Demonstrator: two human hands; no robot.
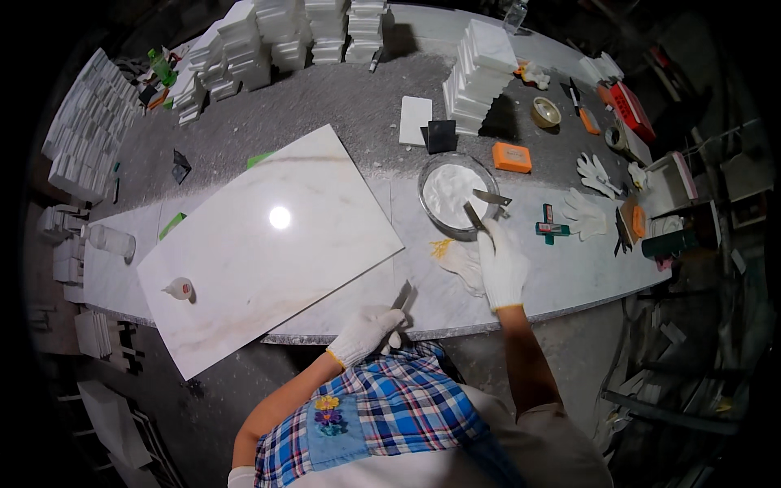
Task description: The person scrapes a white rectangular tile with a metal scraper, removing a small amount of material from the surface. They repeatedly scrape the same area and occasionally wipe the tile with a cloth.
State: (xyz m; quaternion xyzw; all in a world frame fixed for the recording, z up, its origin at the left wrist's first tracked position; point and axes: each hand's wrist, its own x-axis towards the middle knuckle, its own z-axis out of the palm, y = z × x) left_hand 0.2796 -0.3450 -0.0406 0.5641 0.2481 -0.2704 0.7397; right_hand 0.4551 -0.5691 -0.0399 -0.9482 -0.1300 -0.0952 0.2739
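Note:
Both my hands wear white knit gloves. My right hand [502, 264] is closed around a scraper with a metal blade [473, 215], its tip over the near right rim of a clear bowl [425, 213]. White paste [452, 185] fills the bowl, and a second metal blade [493, 198] lies across its right side. Close to my body, at the table's front edge, my left hand [366, 333] grips another thin scraper blade [402, 294], pointing up. A large polished white marble slab [268, 244] with tan veins lies tilted to the left. On it rests a small squeeze bottle [179, 288].
A spare glove [460, 264] lies beside my right hand, with more gloves [584, 213] farther right. An orange box [512, 158] and a green cross-shaped pair of boxes [552, 225] sit near the bowl. Tall stacks of white tiles [480, 73] line the back. A clear bottle [110, 241] lies left.

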